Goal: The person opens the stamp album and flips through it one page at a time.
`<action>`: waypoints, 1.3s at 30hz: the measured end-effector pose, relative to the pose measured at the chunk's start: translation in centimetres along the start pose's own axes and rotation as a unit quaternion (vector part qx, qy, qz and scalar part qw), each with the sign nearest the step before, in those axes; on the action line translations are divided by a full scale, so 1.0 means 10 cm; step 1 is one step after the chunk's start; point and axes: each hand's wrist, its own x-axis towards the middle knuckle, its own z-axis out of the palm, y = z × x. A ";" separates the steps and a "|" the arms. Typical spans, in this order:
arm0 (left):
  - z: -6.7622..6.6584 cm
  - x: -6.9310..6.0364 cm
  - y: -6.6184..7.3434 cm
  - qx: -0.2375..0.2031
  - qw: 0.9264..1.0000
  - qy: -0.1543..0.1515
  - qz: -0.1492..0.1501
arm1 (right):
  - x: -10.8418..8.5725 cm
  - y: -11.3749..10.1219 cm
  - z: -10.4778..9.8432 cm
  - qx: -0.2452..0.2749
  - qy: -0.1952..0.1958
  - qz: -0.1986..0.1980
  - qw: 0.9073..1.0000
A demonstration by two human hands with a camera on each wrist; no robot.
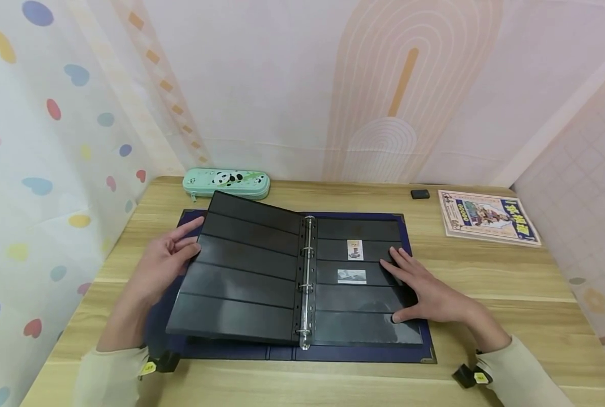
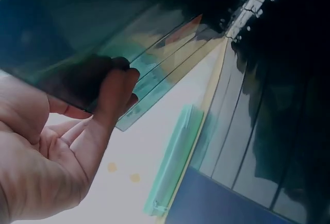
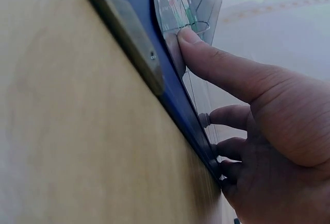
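A ring-bound stamp album [image 1: 363, 354] with a dark blue cover lies spread on the table. Its black pages have horizontal strip pockets. The left hand [image 1: 167, 260] pinches the outer edge of the left-side page [image 1: 241, 260], thumb on top and fingers behind; this page is raised off the cover. Spread over the right-side page [image 1: 353, 328], the right hand [image 1: 432, 294] touches it with thumb and fingertips. Two stamps sit in that page's pockets: an upright one [image 1: 355, 250] and a wider grey one [image 1: 351, 276]. Metal rings [image 1: 306, 287] run down the middle.
A mint pencil case [image 1: 226, 183] with pandas stands behind the album at left. At the back right are a small black object [image 1: 420, 194] and a booklet with a colourful cover [image 1: 491, 217]. Patterned curtains [image 1: 282, 85] border the wooden table [image 1: 506, 282].
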 end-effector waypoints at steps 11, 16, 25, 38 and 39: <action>0.08 0.01 -0.17 0.033 0.999 0.003 -0.021 | 0.00 -0.01 -0.01 -0.002 -0.001 0.002 1.000; 0.12 0.03 -0.25 0.033 0.999 -0.005 -0.036 | 0.01 -0.01 0.00 0.000 0.003 0.000 1.000; 0.21 0.05 -0.36 0.072 0.996 -0.013 -0.060 | 0.01 0.00 0.00 -0.005 0.002 0.000 1.000; 0.33 0.04 -0.42 0.096 0.995 0.006 -0.037 | 0.00 0.00 0.00 -0.006 0.002 -0.002 1.000; 0.34 0.04 -0.43 0.102 0.994 0.007 -0.034 | 0.00 0.01 0.00 -0.006 0.002 -0.001 1.000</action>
